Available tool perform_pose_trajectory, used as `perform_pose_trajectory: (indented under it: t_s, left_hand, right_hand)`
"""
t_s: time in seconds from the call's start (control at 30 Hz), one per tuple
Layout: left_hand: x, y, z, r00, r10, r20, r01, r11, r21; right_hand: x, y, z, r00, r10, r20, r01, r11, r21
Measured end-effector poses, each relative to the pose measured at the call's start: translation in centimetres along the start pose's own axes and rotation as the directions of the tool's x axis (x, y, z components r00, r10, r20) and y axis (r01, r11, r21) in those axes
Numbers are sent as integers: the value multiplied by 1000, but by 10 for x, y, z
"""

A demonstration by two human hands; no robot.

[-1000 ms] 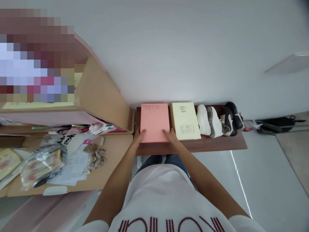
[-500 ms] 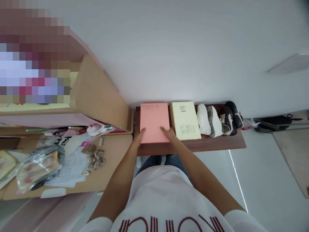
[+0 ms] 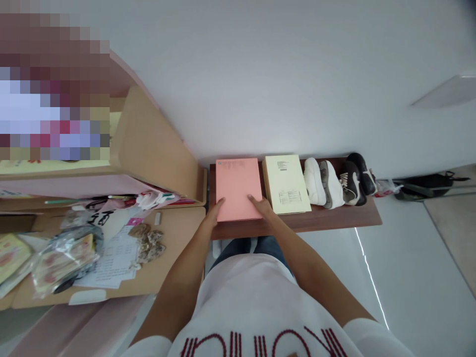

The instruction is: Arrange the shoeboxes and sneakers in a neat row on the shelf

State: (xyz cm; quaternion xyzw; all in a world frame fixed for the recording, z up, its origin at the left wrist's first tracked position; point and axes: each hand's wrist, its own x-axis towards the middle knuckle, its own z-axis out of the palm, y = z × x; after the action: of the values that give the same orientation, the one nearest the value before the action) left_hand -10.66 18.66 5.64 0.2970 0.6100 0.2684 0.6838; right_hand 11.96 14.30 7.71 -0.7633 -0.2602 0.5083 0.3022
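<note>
A flat pink box (image 3: 238, 183) lies at the left end of a narrow brown wooden shelf (image 3: 241, 229). My left hand (image 3: 213, 212) grips its near left corner, thumb on top and fingers hidden at the side. On the near right corner my right hand (image 3: 262, 206) holds it the same way, thumb resting on the top face. Just to the right of the pink box is a pale yellow box (image 3: 285, 183) with printed labels. Beyond that stand a pair of white shoes (image 3: 314, 182) and a pair of black shoes (image 3: 350, 183).
To my left is a wooden desk (image 3: 182, 238) with papers (image 3: 111, 263), a plastic-wrapped packet (image 3: 65, 260) and patterned scrunchies (image 3: 150, 244). A cabinet side panel (image 3: 159, 139) rises above it. The white wall (image 3: 260, 89) backs the shelf. A black bag (image 3: 424, 187) lies far right.
The view has shifted very slightly. Both hands keep their hold on the pink box, and the boxes and shoes stay in place.
</note>
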Motion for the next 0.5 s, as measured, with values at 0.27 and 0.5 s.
perform_pose_trajectory:
  t_s: [0.27,0.5]
  left_hand:
    - [-19,17,-16,998,-30,50,41,973,-228]
    - [-44,33,-24,978,-62,198,105,971,-215]
  right_hand:
    - [-10,8,1,998,-52,22,50,993,105]
    - [-13,3,2,993,-106,52,97,984,147]
